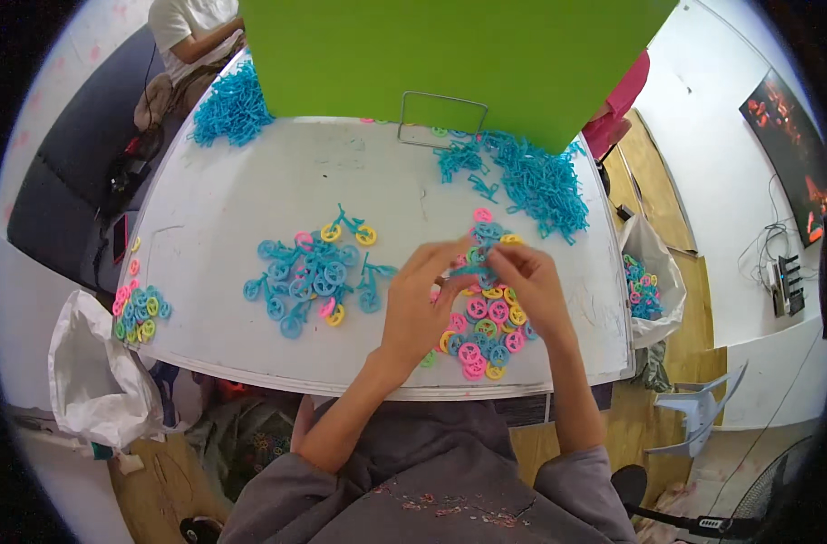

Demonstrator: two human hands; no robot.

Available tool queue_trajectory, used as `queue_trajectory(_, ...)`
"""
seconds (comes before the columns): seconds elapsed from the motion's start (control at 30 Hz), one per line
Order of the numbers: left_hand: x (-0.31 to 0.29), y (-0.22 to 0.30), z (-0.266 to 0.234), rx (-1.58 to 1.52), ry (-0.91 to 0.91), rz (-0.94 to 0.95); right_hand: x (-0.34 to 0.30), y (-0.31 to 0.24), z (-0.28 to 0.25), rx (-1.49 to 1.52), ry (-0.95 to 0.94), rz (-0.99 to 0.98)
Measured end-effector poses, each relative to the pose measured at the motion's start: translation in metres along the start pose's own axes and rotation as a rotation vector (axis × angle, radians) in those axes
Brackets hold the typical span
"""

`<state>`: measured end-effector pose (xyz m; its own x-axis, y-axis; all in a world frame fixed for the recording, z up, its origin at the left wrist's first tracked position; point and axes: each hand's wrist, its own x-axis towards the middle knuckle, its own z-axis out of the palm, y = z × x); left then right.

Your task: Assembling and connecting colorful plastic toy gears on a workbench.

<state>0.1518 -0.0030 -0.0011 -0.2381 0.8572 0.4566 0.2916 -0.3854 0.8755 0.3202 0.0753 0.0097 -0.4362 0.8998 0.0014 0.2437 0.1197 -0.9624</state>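
My left hand is closed in a pinch on a small teal plastic toy bike frame. Fingers of my right hand are pinched together at the frame's right end; what lies between them is too small to make out. Below both hands spreads a pile of little toy wheels in pink, blue, yellow and green. To the left of my left hand lies a heap of toy bikes, teal frames with wheels on them.
Loose teal frames are heaped at the far right, and more frames at the far left. A green panel stands across the back beside a bent wire stand. White sacks hang at both sides. Another person sits far left.
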Motion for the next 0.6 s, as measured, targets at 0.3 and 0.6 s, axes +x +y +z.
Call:
queue_trajectory(0.3,-0.019,0.004,0.008,-0.453,0.141,-0.372,-0.03,-0.002,0.05,0.367,0.071,-0.232)
queue_trajectory(0.6,-0.033,-0.031,0.0,0.441,-0.025,-0.084,-0.029,0.004,0.036,0.797,0.157,-0.059)
